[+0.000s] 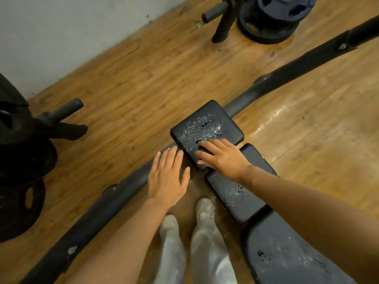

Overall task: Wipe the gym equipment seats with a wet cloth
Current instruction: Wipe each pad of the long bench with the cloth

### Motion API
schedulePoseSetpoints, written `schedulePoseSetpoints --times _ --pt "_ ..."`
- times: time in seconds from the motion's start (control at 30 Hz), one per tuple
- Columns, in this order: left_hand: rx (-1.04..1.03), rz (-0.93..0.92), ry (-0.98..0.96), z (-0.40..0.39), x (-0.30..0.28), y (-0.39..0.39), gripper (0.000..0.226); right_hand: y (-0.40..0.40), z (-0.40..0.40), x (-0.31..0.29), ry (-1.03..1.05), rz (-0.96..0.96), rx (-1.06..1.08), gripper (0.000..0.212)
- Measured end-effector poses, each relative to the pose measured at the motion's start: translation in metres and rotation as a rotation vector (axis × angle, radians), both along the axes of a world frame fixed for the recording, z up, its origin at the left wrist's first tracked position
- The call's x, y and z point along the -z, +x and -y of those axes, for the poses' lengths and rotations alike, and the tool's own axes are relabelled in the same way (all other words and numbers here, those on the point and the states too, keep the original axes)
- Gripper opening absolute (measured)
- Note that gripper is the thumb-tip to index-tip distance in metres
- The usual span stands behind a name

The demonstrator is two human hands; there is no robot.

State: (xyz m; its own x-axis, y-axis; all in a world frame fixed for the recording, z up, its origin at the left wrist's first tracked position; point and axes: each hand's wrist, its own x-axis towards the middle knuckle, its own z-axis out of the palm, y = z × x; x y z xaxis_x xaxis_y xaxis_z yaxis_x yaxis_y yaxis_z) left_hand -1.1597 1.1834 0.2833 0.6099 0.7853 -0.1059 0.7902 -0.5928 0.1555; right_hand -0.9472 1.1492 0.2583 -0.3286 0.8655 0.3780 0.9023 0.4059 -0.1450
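A black padded bench runs from the lower right toward the centre in three cushions. The end seat pad [205, 128] is worn, with flaking white patches and small tears. My right hand [220, 155] lies on its near corner; something dark under the fingers could be a cloth, but I cannot tell. The middle pad [242, 193] and the large back pad [287, 257] show the same cracking. My left hand [167, 175] hovers flat, fingers straight, just left of the seat pad above the frame tube, holding nothing.
A thick black frame tube [98, 210] crosses diagonally under the bench. Weight plates on a rack [22, 160] stand at left, more plates [270, 19] at top right. My feet in light shoes [203, 210] stand on the wooden floor [133, 83] beside the bench.
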Motion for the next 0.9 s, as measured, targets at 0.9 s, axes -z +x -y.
schedulePoseSetpoints --times 0.9 --pt "0.162 0.267 -0.124 -0.14 0.236 -0.016 0.056 -0.051 -0.126 0.192 -0.301 -0.359 0.247 0.034"
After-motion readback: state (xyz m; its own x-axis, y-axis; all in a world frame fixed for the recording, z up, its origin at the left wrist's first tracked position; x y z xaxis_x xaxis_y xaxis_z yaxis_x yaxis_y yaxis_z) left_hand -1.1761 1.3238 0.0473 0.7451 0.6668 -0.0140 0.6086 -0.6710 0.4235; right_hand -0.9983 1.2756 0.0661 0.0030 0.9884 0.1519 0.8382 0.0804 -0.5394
